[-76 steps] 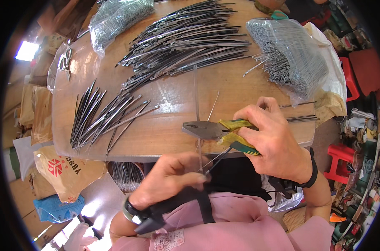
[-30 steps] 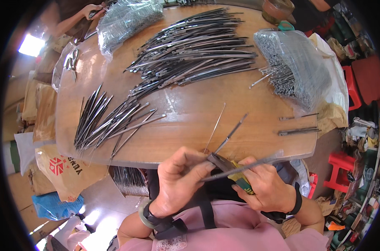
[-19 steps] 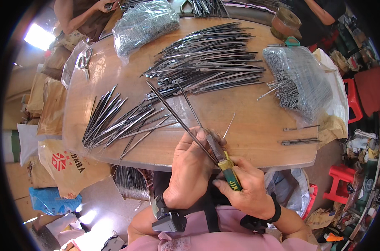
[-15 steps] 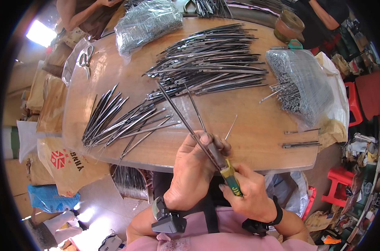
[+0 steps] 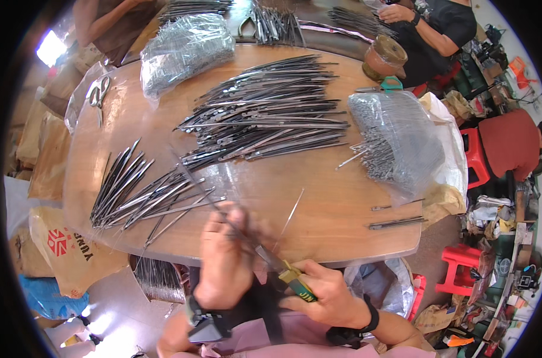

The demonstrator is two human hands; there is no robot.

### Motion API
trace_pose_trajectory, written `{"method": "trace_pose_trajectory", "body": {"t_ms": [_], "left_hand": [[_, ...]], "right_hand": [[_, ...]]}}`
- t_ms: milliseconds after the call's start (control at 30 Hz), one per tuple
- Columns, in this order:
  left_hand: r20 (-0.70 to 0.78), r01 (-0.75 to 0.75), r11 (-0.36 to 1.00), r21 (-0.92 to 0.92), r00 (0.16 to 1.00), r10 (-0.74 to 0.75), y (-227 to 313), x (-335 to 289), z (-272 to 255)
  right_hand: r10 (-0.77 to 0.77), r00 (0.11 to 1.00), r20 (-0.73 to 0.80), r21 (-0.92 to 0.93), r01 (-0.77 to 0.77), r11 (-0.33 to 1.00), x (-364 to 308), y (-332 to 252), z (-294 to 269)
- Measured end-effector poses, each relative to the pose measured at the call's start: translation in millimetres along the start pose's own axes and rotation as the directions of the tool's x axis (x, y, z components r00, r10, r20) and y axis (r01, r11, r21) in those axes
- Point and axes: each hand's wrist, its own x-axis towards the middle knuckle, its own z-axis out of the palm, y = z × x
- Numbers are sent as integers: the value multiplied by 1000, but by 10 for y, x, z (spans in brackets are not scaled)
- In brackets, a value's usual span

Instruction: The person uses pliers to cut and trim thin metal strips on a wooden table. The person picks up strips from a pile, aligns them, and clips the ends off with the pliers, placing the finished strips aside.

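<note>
My left hand [image 5: 224,256] is blurred by motion, its fingers closed round a long, thin dark metal strip [image 5: 194,182]. The strip slants up and left over the table, and its far end is smeared. Lower right, my right hand [image 5: 333,292] grips a hand tool by its green and yellow handle [image 5: 299,283]. The tool's flat metal blade [image 5: 269,258] points up and left, toward the lower part of the strip; whether they touch, I cannot tell. Loose dark strips [image 5: 163,194] lie left of my left hand, and a bigger pile [image 5: 265,113] spreads beyond both hands.
On the wooden table [image 5: 318,232] lie a thin pale rod [image 5: 293,210], scissors [image 5: 98,98] and a few strips [image 5: 396,222]. Plastic bags of thin metal pieces [image 5: 187,51] [image 5: 396,140] stand farther off, near a brown round container [image 5: 385,58]. Two other people [image 5: 429,36] sit across.
My left hand has moved left, away from the tool's blade, taking the strip with it. My right hand keeps its grip on the tool. The whole view has shifted, so the table appears lower and farther left.
</note>
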Motion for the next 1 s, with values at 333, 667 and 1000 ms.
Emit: {"method": "trace_pose_trajectory", "body": {"t_ms": [333, 667, 1000], "left_hand": [[370, -370, -126, 920, 719, 588, 1171, 4, -920], [738, -632, -464, 621, 670, 75, 239, -209, -298], [799, -652, -506, 565, 584, 139, 154, -52, -346]], "right_hand": [[-415, 908, -54, -662, 278, 696, 1020, 447, -1149], [-493, 834, 249, -803, 462, 377, 1154, 646, -1174], [-401, 912, 87, -470, 393, 791, 976, 605, -731]]}}
